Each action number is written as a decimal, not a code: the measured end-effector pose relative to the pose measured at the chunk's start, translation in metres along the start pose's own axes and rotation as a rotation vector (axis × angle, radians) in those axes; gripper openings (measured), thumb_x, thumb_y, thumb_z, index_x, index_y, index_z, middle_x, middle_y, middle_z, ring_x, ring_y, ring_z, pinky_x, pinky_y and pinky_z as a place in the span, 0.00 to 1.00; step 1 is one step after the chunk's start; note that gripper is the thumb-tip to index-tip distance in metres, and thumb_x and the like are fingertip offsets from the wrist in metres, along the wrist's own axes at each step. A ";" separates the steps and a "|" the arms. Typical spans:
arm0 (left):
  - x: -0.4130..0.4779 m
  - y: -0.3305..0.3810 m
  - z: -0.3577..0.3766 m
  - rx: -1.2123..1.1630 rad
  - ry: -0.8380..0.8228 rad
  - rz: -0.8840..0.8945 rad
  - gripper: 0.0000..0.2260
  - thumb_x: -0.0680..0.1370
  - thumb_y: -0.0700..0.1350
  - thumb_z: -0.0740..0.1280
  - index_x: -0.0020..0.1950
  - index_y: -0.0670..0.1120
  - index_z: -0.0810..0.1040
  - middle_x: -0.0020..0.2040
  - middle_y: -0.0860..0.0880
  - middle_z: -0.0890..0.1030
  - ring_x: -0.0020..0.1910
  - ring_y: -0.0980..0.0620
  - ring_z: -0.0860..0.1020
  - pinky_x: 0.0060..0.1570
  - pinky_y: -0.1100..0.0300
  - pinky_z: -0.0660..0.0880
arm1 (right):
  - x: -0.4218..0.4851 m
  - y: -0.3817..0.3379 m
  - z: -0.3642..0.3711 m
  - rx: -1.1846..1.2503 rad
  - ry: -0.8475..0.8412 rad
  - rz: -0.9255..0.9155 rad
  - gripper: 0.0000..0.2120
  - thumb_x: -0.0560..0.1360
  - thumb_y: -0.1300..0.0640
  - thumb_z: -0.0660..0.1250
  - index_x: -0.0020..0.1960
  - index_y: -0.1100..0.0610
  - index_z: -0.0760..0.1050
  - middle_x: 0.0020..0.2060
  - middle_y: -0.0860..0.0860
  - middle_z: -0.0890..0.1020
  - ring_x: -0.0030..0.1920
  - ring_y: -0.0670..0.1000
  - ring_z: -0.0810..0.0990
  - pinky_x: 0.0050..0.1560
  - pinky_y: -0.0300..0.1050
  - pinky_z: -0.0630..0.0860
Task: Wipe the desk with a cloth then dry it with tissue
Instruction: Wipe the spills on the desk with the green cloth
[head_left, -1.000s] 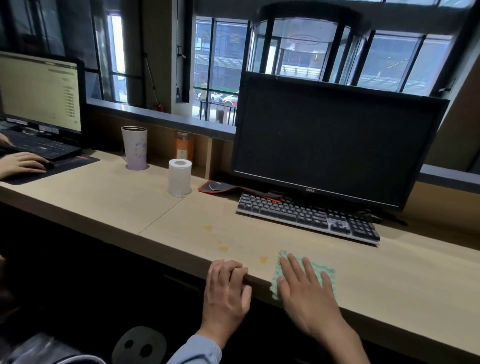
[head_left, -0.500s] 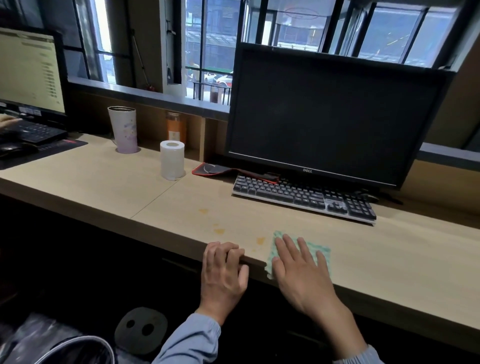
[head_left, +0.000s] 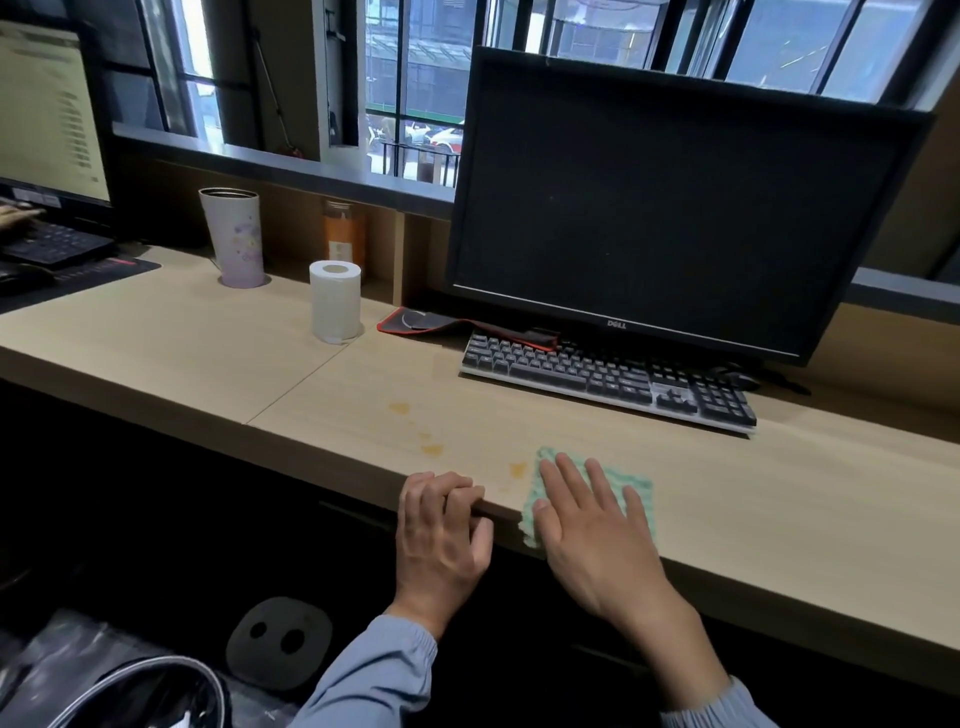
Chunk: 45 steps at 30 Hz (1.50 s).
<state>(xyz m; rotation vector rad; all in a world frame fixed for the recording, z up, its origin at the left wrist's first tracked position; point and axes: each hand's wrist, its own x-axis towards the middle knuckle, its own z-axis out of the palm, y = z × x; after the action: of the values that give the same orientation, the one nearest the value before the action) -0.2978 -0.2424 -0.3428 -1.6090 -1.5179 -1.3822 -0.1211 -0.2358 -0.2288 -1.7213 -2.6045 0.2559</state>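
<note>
Right grip (head_left: 597, 535) flat, pressing cloth (head_left: 631, 480); left grip (head_left: 441, 530) hooks desk (head_left: 779, 509) edge; stains (head_left: 431, 449) beside cloth; keyboard (head_left: 608, 382) behind.

Daylight enters through windows (head_left: 415, 78) behind; desk (head_left: 779, 493) evenly lit, underside near black. Wide-angle bending at edges. Slight softness overall; monitor (head_left: 675, 208) dark, no glare.

Desk (head_left: 779, 499): cloth (head_left: 632, 480), tissue roll (head_left: 335, 301), kbd (head_left: 608, 379), cup (head_left: 235, 239).
</note>
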 end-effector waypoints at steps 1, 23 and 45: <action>0.000 -0.001 0.001 0.002 0.003 0.002 0.14 0.72 0.43 0.67 0.57 0.46 0.71 0.57 0.46 0.71 0.57 0.42 0.72 0.73 0.49 0.63 | 0.006 0.001 -0.001 0.012 -0.004 -0.001 0.28 0.85 0.42 0.38 0.84 0.44 0.38 0.82 0.41 0.37 0.81 0.48 0.32 0.80 0.58 0.35; 0.001 -0.011 -0.001 0.002 -0.002 0.078 0.14 0.73 0.41 0.65 0.58 0.45 0.72 0.58 0.46 0.72 0.56 0.42 0.73 0.72 0.50 0.64 | 0.051 -0.011 -0.011 0.019 -0.085 -0.065 0.28 0.86 0.43 0.39 0.84 0.46 0.38 0.82 0.42 0.38 0.81 0.49 0.33 0.79 0.59 0.34; 0.003 -0.005 0.000 -0.001 0.026 0.002 0.14 0.71 0.39 0.65 0.57 0.45 0.73 0.55 0.45 0.74 0.54 0.40 0.74 0.69 0.50 0.66 | 0.119 0.038 -0.034 0.039 -0.110 -0.035 0.29 0.85 0.41 0.43 0.85 0.44 0.44 0.83 0.42 0.44 0.83 0.48 0.40 0.80 0.59 0.40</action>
<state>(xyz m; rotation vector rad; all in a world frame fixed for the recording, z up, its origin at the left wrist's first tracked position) -0.3029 -0.2401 -0.3414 -1.5864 -1.5005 -1.3973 -0.1303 -0.1078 -0.2101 -1.6943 -2.6828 0.4088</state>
